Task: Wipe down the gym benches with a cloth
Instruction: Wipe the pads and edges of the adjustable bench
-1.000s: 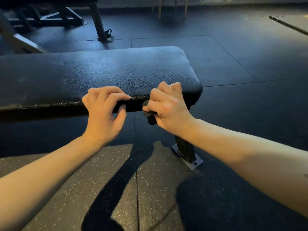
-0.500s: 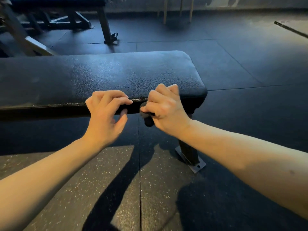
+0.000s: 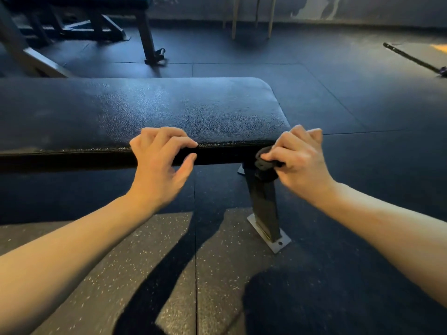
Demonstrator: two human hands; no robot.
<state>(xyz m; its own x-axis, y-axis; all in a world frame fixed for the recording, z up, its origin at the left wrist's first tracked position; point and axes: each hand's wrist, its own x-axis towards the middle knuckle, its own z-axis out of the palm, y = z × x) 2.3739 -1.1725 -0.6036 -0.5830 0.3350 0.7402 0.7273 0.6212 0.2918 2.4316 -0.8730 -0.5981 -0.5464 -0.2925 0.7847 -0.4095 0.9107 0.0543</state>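
Observation:
A black padded gym bench (image 3: 150, 110) runs across the view from the left, and its right end is just in front of me. My right hand (image 3: 298, 158) grips a small bunched dark cloth (image 3: 266, 162) against the near right corner of the pad, above the bench's steel leg (image 3: 262, 201). Most of the cloth is hidden in my fist. My left hand (image 3: 160, 165) hovers at the pad's near edge. Its fingers are loosely curled, with the fingertips at the seam and the thumb apart, and it holds nothing.
The leg's foot plate (image 3: 275, 240) is bolted to the speckled rubber floor (image 3: 145, 274). Another bench frame (image 3: 147, 35) stands at the back left. A barbell (image 3: 413, 60) lies on the floor at the far right. Wooden legs (image 3: 251, 18) stand by the back wall.
My right hand has slid the cloth to the right along the near edge to the bench's corner. My left hand has stayed at the edge, its thumb spread wider.

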